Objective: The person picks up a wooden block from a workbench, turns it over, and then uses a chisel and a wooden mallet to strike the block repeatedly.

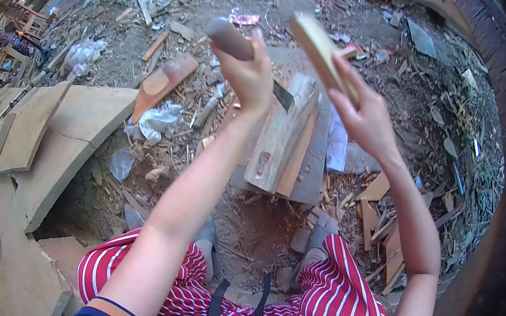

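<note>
My left hand [245, 78] is closed round the thick brown handle of a chisel [283, 95]. Its dark blade sticks out below the fist, over a grey squared piece of wood [280, 139] with a small notch near its close end. My right hand [363, 119] grips a pale, flat-sided length of wood [316, 48], raised and tilted away to the upper left. The far end of this length is blurred. Beneath the notched piece lies a broad dark board [313, 173] on the ground between my feet.
Large curved planks [85, 120] lie on the left. A reddish wood block [166, 83] and crumpled plastic bags [160, 119] are beyond them. Wood offcuts [369, 218] lie by my right leg. Chips and litter cover the soil. A dark curved beam [504, 182] runs along the right side.
</note>
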`<action>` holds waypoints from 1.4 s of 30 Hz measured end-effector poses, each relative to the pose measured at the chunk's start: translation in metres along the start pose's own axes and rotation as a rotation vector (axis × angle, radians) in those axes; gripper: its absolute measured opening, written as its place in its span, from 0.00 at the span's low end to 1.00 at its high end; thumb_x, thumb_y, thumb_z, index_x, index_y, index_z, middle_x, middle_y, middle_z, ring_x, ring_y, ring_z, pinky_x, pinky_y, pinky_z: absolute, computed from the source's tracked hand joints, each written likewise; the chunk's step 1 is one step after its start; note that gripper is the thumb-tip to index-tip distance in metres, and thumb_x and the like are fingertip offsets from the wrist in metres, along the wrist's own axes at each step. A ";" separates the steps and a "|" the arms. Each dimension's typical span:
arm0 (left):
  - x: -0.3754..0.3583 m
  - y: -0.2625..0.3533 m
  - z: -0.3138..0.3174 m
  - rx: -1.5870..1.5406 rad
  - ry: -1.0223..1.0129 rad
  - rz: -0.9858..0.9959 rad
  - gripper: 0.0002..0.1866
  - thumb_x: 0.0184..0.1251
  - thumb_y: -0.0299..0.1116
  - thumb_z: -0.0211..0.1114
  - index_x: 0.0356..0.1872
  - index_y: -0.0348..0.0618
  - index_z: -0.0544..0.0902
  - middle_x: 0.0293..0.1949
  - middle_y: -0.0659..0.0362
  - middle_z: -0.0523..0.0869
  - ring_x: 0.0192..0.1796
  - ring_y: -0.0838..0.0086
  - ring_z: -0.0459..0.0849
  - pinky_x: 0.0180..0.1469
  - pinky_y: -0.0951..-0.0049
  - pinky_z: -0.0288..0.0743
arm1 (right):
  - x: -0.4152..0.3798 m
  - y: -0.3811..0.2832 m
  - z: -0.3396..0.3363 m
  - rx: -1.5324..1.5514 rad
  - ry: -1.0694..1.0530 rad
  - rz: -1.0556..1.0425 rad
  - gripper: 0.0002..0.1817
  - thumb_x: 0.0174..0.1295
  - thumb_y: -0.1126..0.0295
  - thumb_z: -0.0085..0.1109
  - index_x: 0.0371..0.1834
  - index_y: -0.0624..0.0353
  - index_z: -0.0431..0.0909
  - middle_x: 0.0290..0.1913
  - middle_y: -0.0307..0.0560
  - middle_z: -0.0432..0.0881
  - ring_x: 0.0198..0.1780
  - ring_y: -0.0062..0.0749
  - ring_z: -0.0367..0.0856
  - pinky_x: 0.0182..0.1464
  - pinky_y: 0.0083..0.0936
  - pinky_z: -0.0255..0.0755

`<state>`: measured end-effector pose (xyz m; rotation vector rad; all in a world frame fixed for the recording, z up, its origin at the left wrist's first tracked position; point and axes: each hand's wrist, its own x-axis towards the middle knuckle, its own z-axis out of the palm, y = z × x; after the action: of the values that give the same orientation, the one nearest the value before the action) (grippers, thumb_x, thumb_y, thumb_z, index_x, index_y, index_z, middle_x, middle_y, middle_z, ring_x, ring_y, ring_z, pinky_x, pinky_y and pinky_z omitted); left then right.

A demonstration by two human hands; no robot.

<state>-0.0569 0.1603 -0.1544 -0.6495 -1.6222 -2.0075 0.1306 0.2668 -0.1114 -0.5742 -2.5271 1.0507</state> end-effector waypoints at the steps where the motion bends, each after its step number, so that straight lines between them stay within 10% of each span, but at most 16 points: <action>1: -0.003 -0.001 0.004 0.206 0.015 0.156 0.33 0.68 0.26 0.64 0.66 0.37 0.54 0.31 0.57 0.77 0.20 0.79 0.77 0.19 0.78 0.70 | 0.006 -0.038 -0.018 0.063 0.075 -0.105 0.30 0.67 0.58 0.56 0.74 0.31 0.64 0.53 0.57 0.84 0.48 0.45 0.87 0.51 0.37 0.81; 3: -0.013 0.019 0.003 0.004 -0.067 -0.145 0.37 0.66 0.29 0.68 0.69 0.34 0.54 0.39 0.52 0.80 0.31 0.70 0.83 0.33 0.71 0.78 | 0.018 -0.092 -0.043 0.184 0.242 -0.529 0.30 0.68 0.61 0.56 0.74 0.38 0.66 0.46 0.50 0.86 0.29 0.24 0.81 0.28 0.21 0.76; 7: -0.014 0.033 0.005 0.102 -0.091 -0.066 0.36 0.62 0.27 0.68 0.68 0.32 0.59 0.55 0.43 0.77 0.56 0.57 0.79 0.59 0.59 0.71 | 0.030 -0.133 -0.061 -0.308 0.375 -0.936 0.27 0.68 0.62 0.57 0.71 0.39 0.70 0.41 0.47 0.87 0.25 0.23 0.80 0.26 0.23 0.73; 9: -0.016 0.028 0.003 0.113 -0.097 -0.077 0.35 0.62 0.28 0.67 0.67 0.32 0.60 0.54 0.43 0.78 0.55 0.57 0.81 0.58 0.59 0.72 | 0.027 -0.149 -0.068 -0.679 -0.110 -0.600 0.25 0.68 0.64 0.57 0.70 0.41 0.72 0.36 0.46 0.87 0.23 0.28 0.80 0.27 0.27 0.74; 10: -0.014 0.040 0.002 0.098 -0.141 -0.277 0.35 0.61 0.30 0.69 0.67 0.33 0.61 0.53 0.42 0.80 0.56 0.56 0.81 0.58 0.59 0.72 | 0.028 -0.158 -0.072 -0.613 -0.009 -0.602 0.23 0.65 0.60 0.56 0.65 0.36 0.76 0.31 0.52 0.86 0.27 0.46 0.85 0.32 0.36 0.80; 13: -0.020 0.044 0.005 0.097 -0.104 -0.124 0.35 0.61 0.31 0.70 0.65 0.34 0.62 0.52 0.44 0.81 0.54 0.58 0.83 0.56 0.60 0.73 | 0.009 -0.173 -0.069 -0.137 0.165 -0.664 0.24 0.64 0.61 0.56 0.65 0.34 0.76 0.33 0.53 0.86 0.28 0.44 0.86 0.31 0.34 0.80; 14: -0.021 0.047 0.007 0.096 -0.061 0.050 0.20 0.64 0.31 0.69 0.49 0.40 0.67 0.35 0.48 0.83 0.36 0.56 0.86 0.39 0.58 0.76 | 0.008 -0.162 -0.062 -0.412 0.229 -0.756 0.24 0.63 0.61 0.57 0.65 0.34 0.76 0.34 0.52 0.87 0.31 0.44 0.87 0.35 0.35 0.80; 17: -0.020 0.046 0.011 0.049 -0.059 0.103 0.21 0.63 0.31 0.69 0.51 0.41 0.68 0.35 0.48 0.83 0.37 0.56 0.86 0.40 0.57 0.76 | 0.004 -0.165 -0.074 -0.696 -0.160 -0.440 0.26 0.64 0.59 0.57 0.68 0.33 0.73 0.35 0.55 0.87 0.34 0.47 0.87 0.40 0.39 0.80; 21: -0.021 0.050 0.005 0.097 -0.090 -0.180 0.29 0.60 0.33 0.73 0.58 0.40 0.69 0.47 0.52 0.82 0.49 0.66 0.83 0.54 0.64 0.75 | -0.021 -0.139 -0.066 -0.197 0.074 -0.419 0.31 0.67 0.57 0.54 0.75 0.34 0.63 0.41 0.59 0.86 0.37 0.44 0.87 0.43 0.37 0.81; 27: 0.002 -0.035 -0.010 0.017 0.225 -0.146 0.37 0.65 0.30 0.69 0.71 0.42 0.58 0.42 0.53 0.79 0.20 0.79 0.76 0.18 0.81 0.69 | -0.098 -0.063 -0.050 -0.028 -0.131 0.123 0.32 0.68 0.54 0.54 0.76 0.37 0.60 0.49 0.66 0.83 0.39 0.49 0.87 0.49 0.39 0.80; 28: 0.005 -0.046 -0.015 0.028 0.289 -0.217 0.38 0.64 0.39 0.71 0.69 0.34 0.62 0.51 0.46 0.81 0.46 0.59 0.84 0.51 0.62 0.79 | -0.111 -0.038 -0.043 -0.050 -0.115 0.111 0.33 0.67 0.53 0.54 0.76 0.39 0.60 0.50 0.66 0.83 0.41 0.50 0.87 0.50 0.40 0.79; 29: 0.000 0.036 -0.018 -0.035 0.323 -0.469 0.39 0.65 0.39 0.71 0.70 0.34 0.60 0.52 0.45 0.82 0.42 0.58 0.86 0.48 0.62 0.82 | -0.126 -0.019 -0.039 -0.071 -0.102 0.102 0.34 0.66 0.52 0.55 0.76 0.41 0.61 0.50 0.66 0.83 0.44 0.51 0.87 0.51 0.42 0.79; 35: -0.003 0.010 -0.053 0.187 0.755 -0.699 0.35 0.65 0.37 0.70 0.70 0.41 0.63 0.57 0.41 0.81 0.57 0.52 0.83 0.60 0.59 0.80 | -0.189 0.035 -0.036 0.054 -0.040 0.205 0.39 0.62 0.52 0.56 0.76 0.53 0.59 0.57 0.65 0.80 0.51 0.50 0.85 0.55 0.40 0.76; 38: 0.000 0.000 -0.076 0.186 0.789 -0.738 0.34 0.65 0.36 0.70 0.68 0.41 0.64 0.57 0.42 0.82 0.59 0.54 0.82 0.60 0.58 0.80 | -0.205 0.065 -0.025 -0.006 0.076 0.210 0.42 0.62 0.49 0.58 0.74 0.62 0.60 0.54 0.60 0.82 0.51 0.38 0.84 0.54 0.31 0.75; 42: 0.014 0.021 -0.090 0.212 0.673 -0.689 0.29 0.66 0.37 0.69 0.63 0.42 0.66 0.46 0.47 0.85 0.37 0.60 0.87 0.35 0.67 0.85 | -0.216 0.058 -0.044 0.326 -0.049 0.442 0.34 0.65 0.54 0.58 0.69 0.64 0.67 0.50 0.51 0.83 0.45 0.29 0.83 0.48 0.27 0.75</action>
<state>-0.0600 0.0673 -0.1464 0.6991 -1.6861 -2.0890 0.3494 0.2250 -0.1574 -1.0444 -2.2434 1.6064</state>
